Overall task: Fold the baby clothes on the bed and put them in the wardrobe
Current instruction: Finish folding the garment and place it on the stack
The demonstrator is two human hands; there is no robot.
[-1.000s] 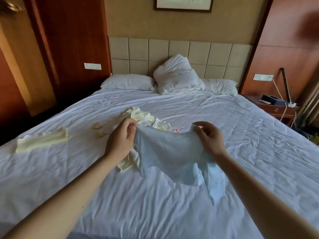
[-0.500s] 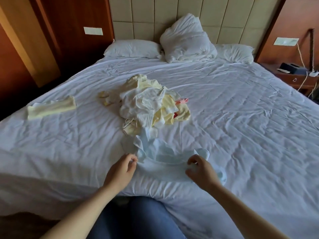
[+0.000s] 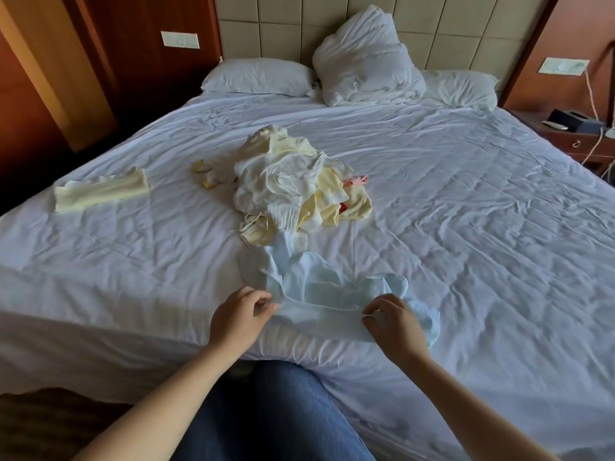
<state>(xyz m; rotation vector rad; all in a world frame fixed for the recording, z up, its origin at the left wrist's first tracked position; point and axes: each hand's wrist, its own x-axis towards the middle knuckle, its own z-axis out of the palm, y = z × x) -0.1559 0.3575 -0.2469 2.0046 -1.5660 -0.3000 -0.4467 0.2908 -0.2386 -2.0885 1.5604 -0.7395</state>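
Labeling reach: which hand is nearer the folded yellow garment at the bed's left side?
Left. The left hand grips the light blue garment's left edge, right of the folded yellow garment; the right hand grips its right edge, farther away.

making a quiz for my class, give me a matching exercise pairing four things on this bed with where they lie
1 pale blue cotton baby garment
2 folded pale yellow cloth
3 heap of white and yellow baby clothes
4 crumpled white duvet

a against the headboard
b middle of the bed
c near edge
d left side

Pairs: 1-c, 2-d, 3-b, 4-a
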